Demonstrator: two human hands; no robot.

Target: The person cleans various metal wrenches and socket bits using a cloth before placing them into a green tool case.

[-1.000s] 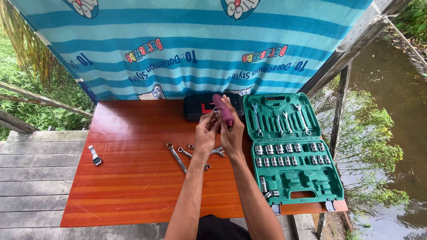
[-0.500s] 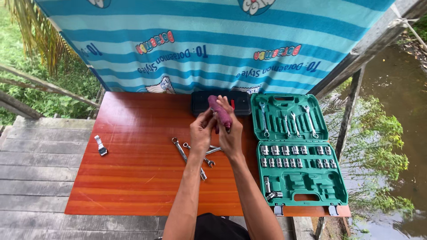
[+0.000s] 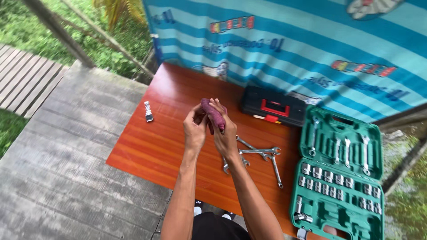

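Both hands are raised together above the orange-brown table (image 3: 155, 146). My right hand (image 3: 224, 133) grips a dark pink cloth roll (image 3: 212, 114) that sticks up between the fingers. My left hand (image 3: 195, 126) pinches the same roll from the left side. Whatever is wrapped inside the cloth is hidden. Below the hands, several loose metal wrenches (image 3: 255, 153) lie crossed on the table.
An open green tool case (image 3: 340, 175) with sockets and wrenches lies at the right. A shut black case with a red latch (image 3: 273, 106) sits at the back. A small metal part (image 3: 148, 111) lies at the left. A striped blue cloth (image 3: 289, 40) hangs behind; grey wooden decking (image 3: 66, 151) lies left.
The camera view has swung and tilted to the left, so the table now sits at an angle. Both hands stay together on the pink cloth roll.
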